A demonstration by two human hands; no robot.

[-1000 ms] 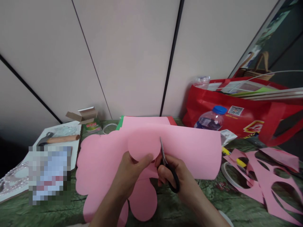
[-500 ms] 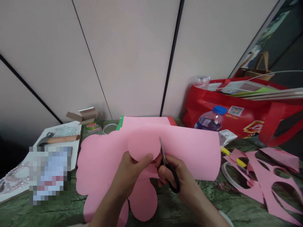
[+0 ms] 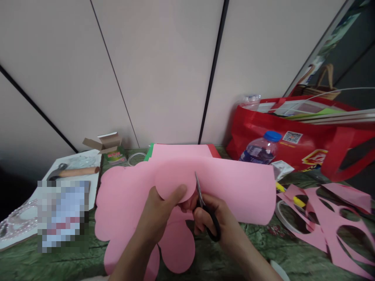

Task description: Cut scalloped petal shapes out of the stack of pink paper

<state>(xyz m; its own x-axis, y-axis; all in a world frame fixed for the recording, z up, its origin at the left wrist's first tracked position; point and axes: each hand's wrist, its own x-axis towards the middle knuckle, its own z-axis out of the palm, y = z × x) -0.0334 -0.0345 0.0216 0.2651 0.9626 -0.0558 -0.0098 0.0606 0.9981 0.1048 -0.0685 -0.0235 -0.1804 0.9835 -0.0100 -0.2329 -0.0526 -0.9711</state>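
Nearest, a rounded pink piece [image 3: 178, 249] lies on the table [image 3: 209, 263]. Beyond it, the right hand [image 3: 223, 215] grips scissors [image 3: 201, 200], blades pointing far, seemingly to follow the right edge of a pink disc [image 3: 172, 176]; the left hand [image 3: 162, 207] pinches the disc, thumb uppermost, probably to steady it.

Craft workspace, home or office unclear: green marbled bench [image 3: 17, 261] against pale grey panelled wall [image 3: 161, 70] with dark seams; black-handled metal scissors [image 3: 216, 224], pink paper offcuts [image 3: 325, 219] with round holes, wooden-handled hammer [image 3: 80, 171], filled red shopping bag [image 3: 249, 121].
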